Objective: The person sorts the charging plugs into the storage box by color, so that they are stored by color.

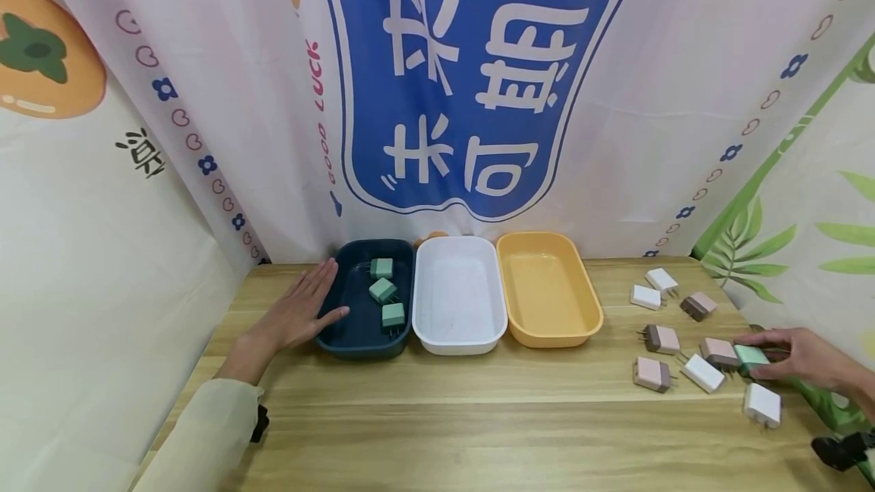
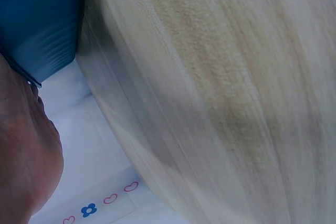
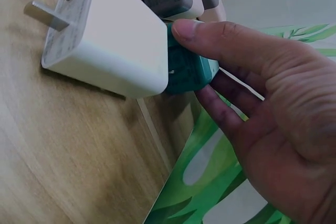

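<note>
My right hand (image 1: pixel 807 355) pinches a green charger plug (image 1: pixel 750 359) between thumb and fingers at the table's right side. In the right wrist view the same green plug (image 3: pixel 189 64) sits right behind a large white charger (image 3: pixel 107 38). A pink and brown charger (image 1: pixel 720 354) lies just left of the pinched plug. With fingers straight, my left hand (image 1: pixel 298 310) rests against the left rim of the dark blue tray (image 1: pixel 362 351). Inside that tray lie three green charger plugs (image 1: pixel 393 315). The left wrist view shows the tray's outer wall (image 2: pixel 39 24) and part of my hand.
A white tray (image 1: pixel 459 348) and a yellow tray (image 1: pixel 554 340) stand in a row beside the dark blue one. Several white chargers (image 1: pixel 702 373) and pink-brown chargers (image 1: pixel 652 373) lie scattered on the wooden table (image 1: pixel 478 431) at right. A printed cloth (image 1: pixel 273 135) hangs behind.
</note>
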The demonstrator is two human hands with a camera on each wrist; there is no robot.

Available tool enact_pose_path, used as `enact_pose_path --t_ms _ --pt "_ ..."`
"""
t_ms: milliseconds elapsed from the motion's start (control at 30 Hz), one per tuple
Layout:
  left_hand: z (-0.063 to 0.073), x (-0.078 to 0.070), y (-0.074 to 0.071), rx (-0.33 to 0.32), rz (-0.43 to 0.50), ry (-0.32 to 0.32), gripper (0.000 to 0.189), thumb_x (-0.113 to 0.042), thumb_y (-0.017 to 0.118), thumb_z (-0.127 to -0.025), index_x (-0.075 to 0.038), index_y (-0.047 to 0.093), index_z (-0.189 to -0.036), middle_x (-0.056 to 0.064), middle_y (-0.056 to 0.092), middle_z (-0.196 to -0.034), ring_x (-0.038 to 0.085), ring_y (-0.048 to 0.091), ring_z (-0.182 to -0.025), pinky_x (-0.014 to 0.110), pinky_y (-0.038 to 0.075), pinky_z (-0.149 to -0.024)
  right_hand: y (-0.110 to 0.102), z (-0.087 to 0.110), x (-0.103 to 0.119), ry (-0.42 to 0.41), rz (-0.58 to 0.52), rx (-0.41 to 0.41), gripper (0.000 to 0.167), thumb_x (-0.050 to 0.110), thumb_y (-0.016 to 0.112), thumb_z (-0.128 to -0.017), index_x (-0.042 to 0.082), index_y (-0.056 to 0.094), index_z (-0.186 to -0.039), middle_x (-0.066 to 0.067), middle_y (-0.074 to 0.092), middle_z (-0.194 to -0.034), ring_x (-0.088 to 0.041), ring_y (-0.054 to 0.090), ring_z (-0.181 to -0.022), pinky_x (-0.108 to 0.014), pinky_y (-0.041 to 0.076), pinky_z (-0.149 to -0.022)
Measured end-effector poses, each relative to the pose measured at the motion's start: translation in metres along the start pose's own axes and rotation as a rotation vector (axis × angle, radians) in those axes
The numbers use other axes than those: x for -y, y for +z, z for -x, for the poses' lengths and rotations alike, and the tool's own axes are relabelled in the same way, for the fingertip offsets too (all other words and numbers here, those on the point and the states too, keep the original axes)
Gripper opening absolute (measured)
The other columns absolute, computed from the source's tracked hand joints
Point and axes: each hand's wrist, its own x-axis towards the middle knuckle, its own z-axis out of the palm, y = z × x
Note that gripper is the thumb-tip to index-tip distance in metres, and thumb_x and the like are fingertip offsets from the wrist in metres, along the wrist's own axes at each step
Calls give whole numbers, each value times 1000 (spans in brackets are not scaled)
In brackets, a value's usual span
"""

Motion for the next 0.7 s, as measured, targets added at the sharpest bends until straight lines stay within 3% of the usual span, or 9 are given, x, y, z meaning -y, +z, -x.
enact_pose_path --t_ms 167,333,567,633,700 --pt "-1 -1 -1 2 1 -1 95 -61 45 -108 -1 5 -169 20 3 -177 43 7 -163 62 6 -131 -1 -2 5 50 73 -47 45 7 82 -91 -16 66 -127 34 64 -104 -3 67 -79 -28 57 -62" --pt "-2 0 -2 6 -4 -5 95 -61 45 -108 0 5 -169 20 2 -178 41 4 -164 61 5 -131 -3 -5 12 83 185 -122 53 13 88 -86 -15 68 -126 27 67 -104 9 62 -84 -25 58 -65" --pt "-1 1 0 7 -9 -1 95 -62 44 -108 0 7 -169 20 4 -177 43 8 -163 62 6 -131 -5 -7 24 79 254 -167 55 15 91 -83 -14 69 -124 -19 75 -111 15 59 -87 -24 61 -68" --pt "-1 1 0 8 -7 0 95 -62 44 -108 0 7 -169 20 4 -177 43 8 -163 62 6 -131 -5 -7 26 69 264 -182 55 14 92 -82 -14 69 -123 -25 74 -112 17 57 -88 -23 61 -68" --pt "-1 1 0 6 -10 -1 95 -62 44 -108 0 7 -169 20 4 -177 43 8 -163 62 5 -131 -5 -8 28 47 264 -205 54 12 93 -80 -14 70 -122 -18 76 -110 19 55 -89 -20 60 -69"
